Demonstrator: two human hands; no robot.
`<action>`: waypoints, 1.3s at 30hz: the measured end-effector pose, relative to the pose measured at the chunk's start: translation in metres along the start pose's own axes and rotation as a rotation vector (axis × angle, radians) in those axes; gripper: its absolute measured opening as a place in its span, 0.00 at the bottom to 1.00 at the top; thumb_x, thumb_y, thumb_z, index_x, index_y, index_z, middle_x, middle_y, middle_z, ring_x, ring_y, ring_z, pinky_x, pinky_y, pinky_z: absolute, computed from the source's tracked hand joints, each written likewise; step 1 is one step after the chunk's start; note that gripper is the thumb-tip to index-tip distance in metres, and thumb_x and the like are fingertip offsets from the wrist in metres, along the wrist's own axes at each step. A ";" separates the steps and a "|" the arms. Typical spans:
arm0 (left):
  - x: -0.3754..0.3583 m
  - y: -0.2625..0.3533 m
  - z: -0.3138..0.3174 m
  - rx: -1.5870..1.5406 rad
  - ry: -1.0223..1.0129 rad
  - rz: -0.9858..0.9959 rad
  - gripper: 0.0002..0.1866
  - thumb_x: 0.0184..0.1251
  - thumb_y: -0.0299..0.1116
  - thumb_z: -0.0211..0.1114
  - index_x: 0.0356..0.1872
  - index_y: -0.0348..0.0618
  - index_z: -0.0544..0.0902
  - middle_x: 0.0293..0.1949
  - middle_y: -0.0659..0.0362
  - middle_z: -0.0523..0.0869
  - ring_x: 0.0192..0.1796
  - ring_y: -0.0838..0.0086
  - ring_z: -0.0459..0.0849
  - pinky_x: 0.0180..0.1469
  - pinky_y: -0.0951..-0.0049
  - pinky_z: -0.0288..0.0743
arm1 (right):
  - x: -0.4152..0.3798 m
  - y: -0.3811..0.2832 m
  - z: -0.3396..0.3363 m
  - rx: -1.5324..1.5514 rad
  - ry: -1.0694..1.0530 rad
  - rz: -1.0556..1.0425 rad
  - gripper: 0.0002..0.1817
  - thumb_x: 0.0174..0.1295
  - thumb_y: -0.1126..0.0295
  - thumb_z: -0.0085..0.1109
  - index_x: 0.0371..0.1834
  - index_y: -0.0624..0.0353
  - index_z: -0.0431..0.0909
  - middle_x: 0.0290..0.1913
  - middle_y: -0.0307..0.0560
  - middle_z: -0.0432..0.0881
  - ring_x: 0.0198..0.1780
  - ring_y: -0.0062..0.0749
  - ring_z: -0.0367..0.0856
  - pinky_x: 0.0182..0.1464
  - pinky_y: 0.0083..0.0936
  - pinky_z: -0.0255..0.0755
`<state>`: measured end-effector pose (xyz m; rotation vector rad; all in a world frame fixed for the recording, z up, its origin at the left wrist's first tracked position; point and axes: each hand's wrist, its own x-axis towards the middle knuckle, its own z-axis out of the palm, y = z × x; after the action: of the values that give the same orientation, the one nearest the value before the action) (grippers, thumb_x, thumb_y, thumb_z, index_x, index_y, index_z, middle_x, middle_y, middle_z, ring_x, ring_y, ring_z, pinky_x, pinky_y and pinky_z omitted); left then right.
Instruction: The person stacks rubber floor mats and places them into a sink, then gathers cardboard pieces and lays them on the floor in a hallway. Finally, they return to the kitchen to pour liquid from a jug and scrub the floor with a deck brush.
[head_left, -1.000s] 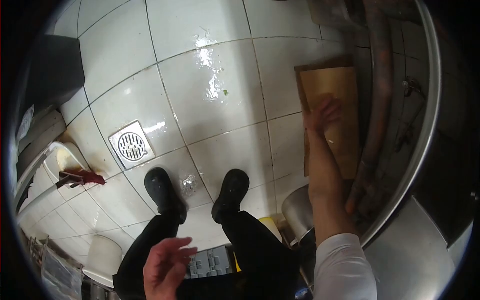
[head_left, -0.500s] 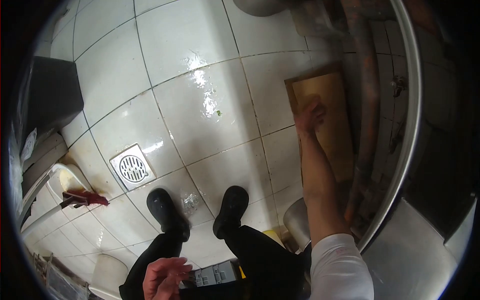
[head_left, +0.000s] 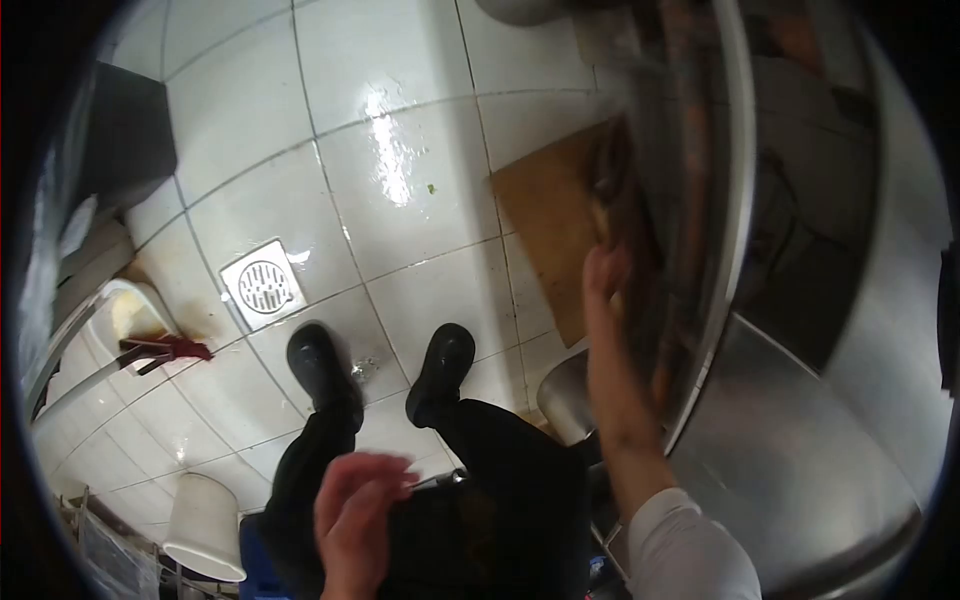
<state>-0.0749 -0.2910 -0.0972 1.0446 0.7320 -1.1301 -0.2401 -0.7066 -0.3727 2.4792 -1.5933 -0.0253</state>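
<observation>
My right hand (head_left: 608, 272) is closed at the right edge of a brown board (head_left: 545, 210), which lies slanted near the floor below a metal rim. The board's far right part is dark and blurred, and its exact contact with my fingers is hard to see. My left hand (head_left: 358, 505) hangs in front of my dark trousers, its fingers loosely bent and nothing visible in it.
A floor drain (head_left: 264, 287) lies in the white tiles (head_left: 410, 240), left of my black boots (head_left: 447, 360). At the left are a red-headed brush (head_left: 165, 348) and a white bin (head_left: 205, 525). A steel surface (head_left: 790, 450) and pipes (head_left: 690, 200) are at the right.
The brown board has swung to the left and tilted, with my right hand now at its right edge. My left hand has moved slightly up and right. The view has shifted.
</observation>
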 end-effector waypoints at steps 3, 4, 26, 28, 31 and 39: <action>0.004 -0.002 0.017 0.231 -0.151 -0.021 0.22 0.67 0.30 0.59 0.61 0.36 0.71 0.52 0.49 0.81 0.53 0.62 0.84 0.53 0.69 0.76 | -0.084 -0.045 -0.097 0.580 -0.195 0.026 0.29 0.59 0.79 0.49 0.68 0.64 0.68 0.63 0.65 0.74 0.64 0.59 0.72 0.67 0.41 0.66; 0.011 -0.008 0.017 0.223 -0.133 -0.018 0.25 0.67 0.32 0.60 0.63 0.36 0.69 0.55 0.49 0.80 0.54 0.62 0.84 0.54 0.69 0.76 | -0.104 -0.061 -0.131 0.600 -0.235 -0.042 0.29 0.58 0.81 0.49 0.67 0.63 0.70 0.62 0.64 0.75 0.64 0.59 0.72 0.67 0.40 0.66; -0.301 0.074 -0.053 -0.353 -0.227 0.428 0.42 0.69 0.55 0.57 0.76 0.48 0.51 0.73 0.52 0.61 0.73 0.59 0.63 0.71 0.52 0.58 | -0.300 -0.149 -0.565 1.094 -0.552 -0.850 0.23 0.68 0.79 0.46 0.67 0.63 0.69 0.70 0.56 0.68 0.72 0.38 0.66 0.72 0.29 0.60; -0.318 0.046 -0.054 -0.053 -0.109 0.569 0.39 0.68 0.37 0.64 0.75 0.45 0.52 0.71 0.54 0.63 0.70 0.65 0.66 0.69 0.62 0.62 | -0.341 -0.168 -0.551 1.243 -0.666 -0.782 0.28 0.60 0.80 0.52 0.68 0.61 0.69 0.67 0.57 0.71 0.69 0.44 0.69 0.70 0.33 0.64; -0.326 0.020 -0.064 0.029 0.066 0.664 0.31 0.66 0.31 0.67 0.68 0.36 0.67 0.64 0.56 0.74 0.64 0.70 0.73 0.66 0.67 0.67 | -0.389 -0.184 -0.576 1.253 -0.774 -0.871 0.33 0.54 0.79 0.56 0.68 0.59 0.69 0.65 0.58 0.73 0.67 0.50 0.71 0.68 0.37 0.67; -0.285 0.002 -0.222 -0.260 0.888 0.864 0.25 0.68 0.27 0.63 0.65 0.36 0.70 0.60 0.51 0.76 0.57 0.62 0.79 0.54 0.60 0.79 | -0.395 -0.235 -0.448 1.367 -1.824 -0.687 0.24 0.66 0.62 0.60 0.65 0.55 0.74 0.61 0.45 0.79 0.57 0.30 0.80 0.60 0.28 0.72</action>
<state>-0.1481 0.0183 0.0744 1.4285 0.9260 0.2133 -0.1413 -0.1869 -0.0091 4.1148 -0.4049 -2.7771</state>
